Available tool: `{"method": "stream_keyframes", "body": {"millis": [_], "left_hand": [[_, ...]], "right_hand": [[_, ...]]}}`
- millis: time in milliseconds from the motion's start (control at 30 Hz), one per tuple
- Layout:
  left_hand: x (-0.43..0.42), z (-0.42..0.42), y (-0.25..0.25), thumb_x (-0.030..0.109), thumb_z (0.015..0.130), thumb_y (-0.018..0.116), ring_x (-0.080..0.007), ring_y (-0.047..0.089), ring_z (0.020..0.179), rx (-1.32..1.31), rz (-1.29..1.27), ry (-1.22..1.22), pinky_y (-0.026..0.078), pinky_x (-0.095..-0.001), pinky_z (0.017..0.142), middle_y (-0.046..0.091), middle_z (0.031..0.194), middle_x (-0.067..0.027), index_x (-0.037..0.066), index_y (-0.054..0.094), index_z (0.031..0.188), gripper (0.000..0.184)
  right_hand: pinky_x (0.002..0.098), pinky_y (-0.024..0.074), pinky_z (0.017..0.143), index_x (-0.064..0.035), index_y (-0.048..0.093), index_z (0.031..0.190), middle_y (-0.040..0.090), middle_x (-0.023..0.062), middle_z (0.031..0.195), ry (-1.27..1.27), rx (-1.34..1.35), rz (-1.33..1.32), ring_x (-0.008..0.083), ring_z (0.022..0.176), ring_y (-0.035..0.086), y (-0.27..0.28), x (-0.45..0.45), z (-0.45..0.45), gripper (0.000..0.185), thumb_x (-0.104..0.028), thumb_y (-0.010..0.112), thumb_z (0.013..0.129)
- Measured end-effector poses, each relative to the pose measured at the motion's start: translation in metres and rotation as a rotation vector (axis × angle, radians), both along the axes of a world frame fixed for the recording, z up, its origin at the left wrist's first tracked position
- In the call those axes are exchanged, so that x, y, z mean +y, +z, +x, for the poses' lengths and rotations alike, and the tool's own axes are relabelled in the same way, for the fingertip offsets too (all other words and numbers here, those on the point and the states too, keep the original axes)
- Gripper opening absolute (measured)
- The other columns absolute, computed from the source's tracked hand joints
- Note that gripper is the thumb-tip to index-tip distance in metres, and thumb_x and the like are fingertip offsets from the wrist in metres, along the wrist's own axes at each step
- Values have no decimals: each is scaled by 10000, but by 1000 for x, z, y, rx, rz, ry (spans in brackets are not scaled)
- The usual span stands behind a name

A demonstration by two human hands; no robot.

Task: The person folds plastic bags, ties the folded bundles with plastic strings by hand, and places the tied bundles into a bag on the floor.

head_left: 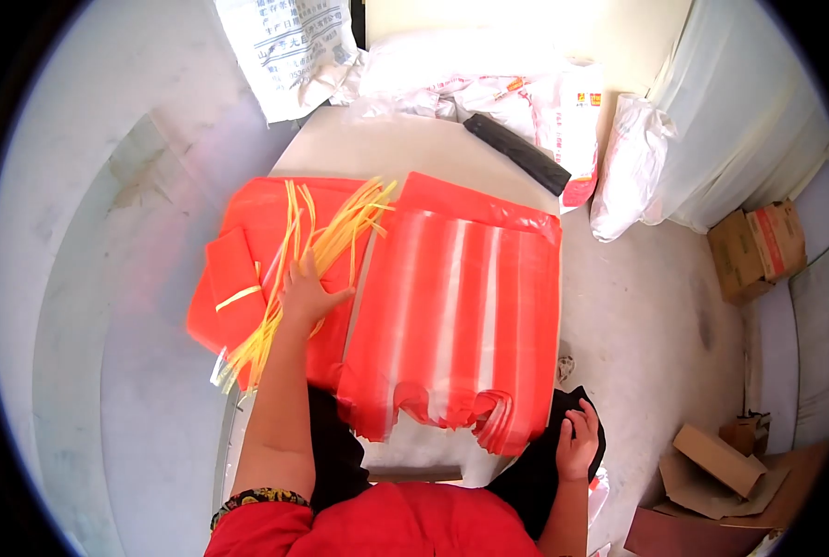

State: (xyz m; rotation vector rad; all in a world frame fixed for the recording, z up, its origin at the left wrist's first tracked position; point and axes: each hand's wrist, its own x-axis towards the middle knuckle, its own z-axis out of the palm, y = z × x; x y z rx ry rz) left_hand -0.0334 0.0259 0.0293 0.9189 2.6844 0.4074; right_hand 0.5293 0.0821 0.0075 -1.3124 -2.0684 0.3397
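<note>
My left hand [305, 295] lies over a bundle of thin yellow strips [347, 223], its thumb spread to the right and its fingertips touching the strips. Beneath the strips is a pile of red plastic bags [326, 348], with a small folded red bundle [236, 269] tied by a yellow strip on top. To the right spreads a larger stack of red plastic bags [470, 306], cut into handle shapes at the near end. My right hand [577, 441] rests by my right knee, fingers loosely bent and slightly apart, holding nothing.
A black roll [516, 153] lies across the table's far right corner. White sacks [498, 97] stand behind it, and a printed sack [289, 56] hangs at the far left. Cardboard boxes [758, 251] sit on the floor to the right, with opened cartons [725, 483] nearer.
</note>
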Motion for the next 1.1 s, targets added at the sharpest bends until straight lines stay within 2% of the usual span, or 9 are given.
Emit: {"method": "stream_keyframes", "body": {"millis": [167, 267, 367, 467, 567, 667, 767, 967, 1100], "left_hand": [[-3, 0, -30, 456, 785, 871, -448, 394, 1461, 144, 118, -182, 377, -522, 1185, 411, 1582, -234, 122, 286, 1644, 1091], [-6, -4, -35, 327, 846, 830, -444, 381, 1463, 140, 168, -188, 353, -482, 1210, 441, 1562, -220, 133, 352, 1622, 931], [-11, 5, -25, 291, 891, 782, -392, 338, 1513, 222, 191, -131, 308, -544, 1235, 410, 1604, -175, 179, 407, 1604, 813], [-7, 0, -15, 268, 899, 765, -382, 298, 1545, 291, 245, -366, 278, -544, 1256, 383, 1633, -177, 174, 481, 1553, 719], [-3, -2, -27, 228, 908, 746, -388, 248, 1573, 279, 151, -512, 252, -554, 1269, 341, 1667, -171, 178, 522, 1518, 652], [-1, -10, -39, 188, 873, 784, -430, 268, 1554, 312, 169, -439, 274, -595, 1240, 345, 1656, -185, 148, 582, 1462, 624], [-10, -13, -10, 235, 900, 746, -385, 215, 1590, 239, 195, -384, 233, -570, 1274, 343, 1662, -189, 152, 601, 1401, 528], [-15, -47, -18, 327, 879, 767, -391, 431, 1449, 76, 167, -128, 381, -565, 1153, 501, 1513, -219, 85, 606, 1285, 500], [-20, -52, -16, 397, 868, 777, -389, 543, 1329, -40, 162, -30, 436, -537, 1080, 596, 1403, -214, 38, 582, 1338, 623]], "right_hand": [[401, 588, 880, 12, 727, 1023, 657, 181, 1339, -10, -10, -9, 327, 1022, 707, -2, -1, 0, 122, -32, 688, 916], [400, 588, 883, 9, 729, 1023, 659, 177, 1340, -14, -35, -1, 329, 1020, 708, 0, -1, -1, 121, -33, 685, 918], [401, 586, 885, 6, 730, 1026, 661, 173, 1339, -18, -50, -17, 332, 1021, 707, 0, 0, -4, 122, -36, 683, 921], [404, 585, 884, 5, 730, 1029, 664, 171, 1334, -11, -67, -18, 334, 1021, 706, -3, 0, -7, 124, -45, 681, 926], [406, 585, 879, 7, 729, 1034, 665, 173, 1331, -8, -92, -23, 336, 1018, 705, -3, 1, -12, 130, -57, 680, 932], [408, 567, 919, -1, 731, 1059, 668, 178, 1336, -30, -126, -62, 344, 1065, 696, -2, 0, -12, 149, -88, 668, 956], [406, 575, 890, 7, 731, 1052, 665, 179, 1336, -28, -155, -22, 336, 1039, 702, -6, -1, -8, 145, -80, 667, 954], [410, 576, 877, 14, 726, 1025, 692, 196, 1282, -60, -156, 10, 355, 1034, 705, -14, 1, 12, 146, -100, 647, 981], [406, 568, 867, 10, 719, 1012, 694, 207, 1272, -139, -143, -60, 358, 1038, 700, -30, 1, 38, 150, -111, 633, 995]]}}
